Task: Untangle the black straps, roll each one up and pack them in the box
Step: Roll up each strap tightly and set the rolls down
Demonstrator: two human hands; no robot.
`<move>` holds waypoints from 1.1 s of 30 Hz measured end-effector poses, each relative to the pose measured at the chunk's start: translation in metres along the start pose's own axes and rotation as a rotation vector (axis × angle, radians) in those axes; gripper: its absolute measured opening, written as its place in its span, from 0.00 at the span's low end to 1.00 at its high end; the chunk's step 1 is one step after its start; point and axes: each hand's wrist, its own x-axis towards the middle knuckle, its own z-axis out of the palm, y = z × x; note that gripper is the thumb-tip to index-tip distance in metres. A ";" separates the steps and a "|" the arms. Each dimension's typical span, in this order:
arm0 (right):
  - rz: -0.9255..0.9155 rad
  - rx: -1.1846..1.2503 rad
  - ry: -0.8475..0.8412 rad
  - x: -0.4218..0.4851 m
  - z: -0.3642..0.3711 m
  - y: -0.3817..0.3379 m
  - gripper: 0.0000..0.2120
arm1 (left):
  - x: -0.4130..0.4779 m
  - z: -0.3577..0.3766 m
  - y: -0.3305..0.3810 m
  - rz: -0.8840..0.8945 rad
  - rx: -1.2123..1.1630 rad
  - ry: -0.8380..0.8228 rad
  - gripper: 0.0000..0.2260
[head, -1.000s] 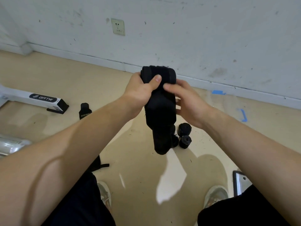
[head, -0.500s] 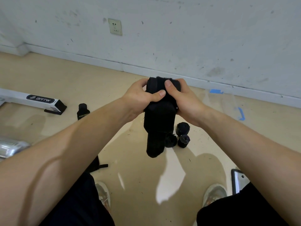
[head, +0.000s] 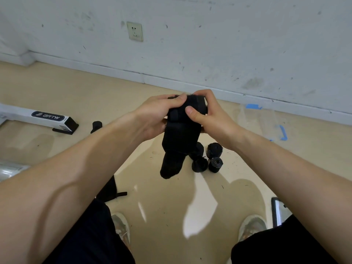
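Observation:
A wide black strap (head: 181, 138) is held in the air in front of me, its top part rolled and its loose end hanging down toward the floor. My left hand (head: 156, 115) grips the roll from the left, thumb on top. My right hand (head: 207, 115) grips it from the right, thumb pressed on the front. On the floor beyond lie several rolled black straps (head: 214, 149), close together. Another black strap (head: 96, 125) lies alone at the left. More black strap material (head: 108, 189) sticks out beside my left knee. A clear plastic box (head: 261, 121) sits at the right near the wall.
A white machine base (head: 38, 116) with a black label lies on the floor at the left. A dark-framed flat object (head: 276, 210) shows at the right by my right knee. My shoes (head: 251, 225) rest on the beige floor. The wall with a socket (head: 134, 31) stands ahead.
Both hands have come lower and closer together on the strap. The rolled part is thicker and the hanging end is shorter than a second ago.

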 end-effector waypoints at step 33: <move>0.171 0.297 0.020 0.002 -0.015 -0.014 0.19 | 0.004 0.001 -0.002 0.241 0.233 0.104 0.19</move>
